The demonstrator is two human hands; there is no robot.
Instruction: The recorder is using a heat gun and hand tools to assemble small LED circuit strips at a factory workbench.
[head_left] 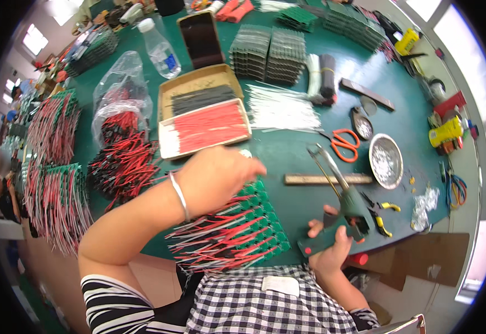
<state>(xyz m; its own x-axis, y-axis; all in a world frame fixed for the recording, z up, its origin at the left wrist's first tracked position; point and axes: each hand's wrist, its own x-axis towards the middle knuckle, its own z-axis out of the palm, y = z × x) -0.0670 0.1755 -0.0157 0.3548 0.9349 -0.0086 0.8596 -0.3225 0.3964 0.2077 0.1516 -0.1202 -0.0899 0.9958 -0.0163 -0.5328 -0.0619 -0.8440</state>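
My right hand (335, 253) is wrapped round the handle of a green soldering gun (356, 212), whose metal tip and thin feed tube point up and away. In front of me lies a panel of small green circuit boards (270, 225), with red, white and black wires (212, 239) fanning left from it. Over the panel's far edge is my left hand (218, 175), its fingers curled together and slightly blurred. Whatever its fingertips pinch is hidden. Just beyond that hand sits a shallow box of red wires (206, 128).
Black wires (206, 100) fill a cardboard box behind; white wires (282, 108) lie beside it. Bundled red-and-black wires (123, 167) and wired panels (56, 206) are at left. Orange scissors (344, 146), a metal bowl (386, 161), a wooden strip (304, 179) and pliers (385, 222) lie right.
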